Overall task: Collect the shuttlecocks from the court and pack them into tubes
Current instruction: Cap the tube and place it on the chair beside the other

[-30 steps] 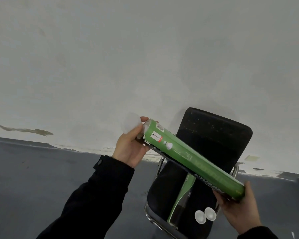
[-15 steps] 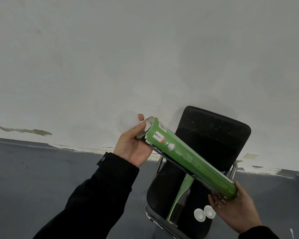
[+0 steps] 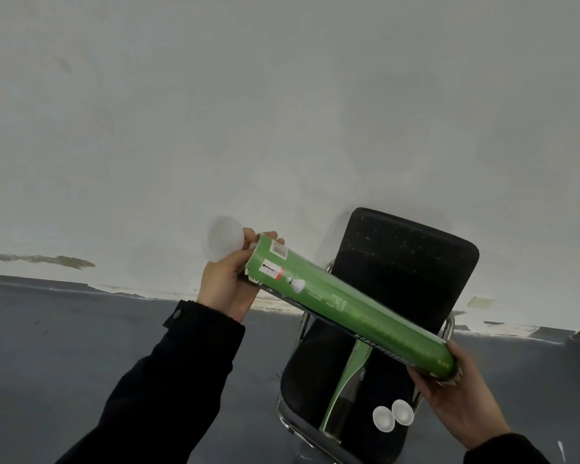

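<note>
A long green shuttlecock tube (image 3: 349,311) slants across the view above a black chair. My left hand (image 3: 226,284) grips its upper left end and also pinches a translucent white cap (image 3: 223,242) beside the tube's mouth. My right hand (image 3: 462,393) cups the tube's lower right end, fingers curled under it. A second green tube (image 3: 347,388) lies on the chair seat. Two white caps (image 3: 393,417) lie beside that second tube. No loose shuttlecock shows.
The black folding chair (image 3: 406,269) with a metal frame stands against a white wall (image 3: 282,112). Dark grey floor (image 3: 64,346) stretches to the left. A small white object (image 3: 561,449) lies at the bottom right edge.
My left hand has shifted its grip round the tube's upper end, and the barcode label now faces up. My right hand has kept hold of the lower end.
</note>
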The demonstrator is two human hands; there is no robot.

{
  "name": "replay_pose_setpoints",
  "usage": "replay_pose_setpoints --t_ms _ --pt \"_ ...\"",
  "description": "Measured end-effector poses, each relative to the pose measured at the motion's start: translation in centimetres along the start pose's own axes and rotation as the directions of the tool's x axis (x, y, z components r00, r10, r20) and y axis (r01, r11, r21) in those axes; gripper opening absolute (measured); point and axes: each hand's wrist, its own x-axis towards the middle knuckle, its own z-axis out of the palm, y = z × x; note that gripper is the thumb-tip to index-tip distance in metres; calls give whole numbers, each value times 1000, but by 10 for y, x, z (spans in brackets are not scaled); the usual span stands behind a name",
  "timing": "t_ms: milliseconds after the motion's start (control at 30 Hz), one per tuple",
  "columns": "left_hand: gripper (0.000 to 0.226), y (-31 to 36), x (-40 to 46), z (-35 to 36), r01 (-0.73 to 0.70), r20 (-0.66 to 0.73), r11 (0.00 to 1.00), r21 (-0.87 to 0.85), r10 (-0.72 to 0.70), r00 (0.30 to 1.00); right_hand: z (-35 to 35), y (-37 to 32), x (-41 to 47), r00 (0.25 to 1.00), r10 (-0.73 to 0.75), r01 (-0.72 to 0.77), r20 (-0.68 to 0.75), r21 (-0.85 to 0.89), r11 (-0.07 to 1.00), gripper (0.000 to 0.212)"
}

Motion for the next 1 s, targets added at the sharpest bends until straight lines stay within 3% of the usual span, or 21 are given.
replay_pose_setpoints --t_ms 133,200,300,367,467,600,667,767,1000 --pt "58 9 -2 -3 -177 -53 930 321 205 977 -4 -1 4 999 23 -23 -35 -14 1000 55" --pt "67 13 -2 -8 -245 -7 815 525 292 956 -7 -1 5 998 29 -31 -56 -35 999 69" --pt "62 14 1 -13 -239 103 648 723 241 965 -12 0 8 998 15 -19 -68 -59 998 80" --pt "63 12 0 -14 -214 90 632 745 223 971 -14 0 9 997 6 -10 -71 -55 998 83" --pt "71 10 2 -24 -183 7 630 755 271 963 -18 1 11 997 12 -11 -82 19 1000 63" --pt "89 1 10 -35 -92 40 519 850 111 993 -19 -2 14 995 -30 40 -99 98 994 61" --pt "82 -3 14 -32 -81 54 495 865 68 996 -16 -3 11 995 -30 39 -99 98 994 53" --pt "71 -7 20 -27 -78 48 542 836 70 996 -15 -5 8 993 -24 34 -115 80 996 37" --pt "78 -14 30 -28 -123 192 387 914 -145 971 -27 -8 4 980 -73 84 -187 50 995 48"
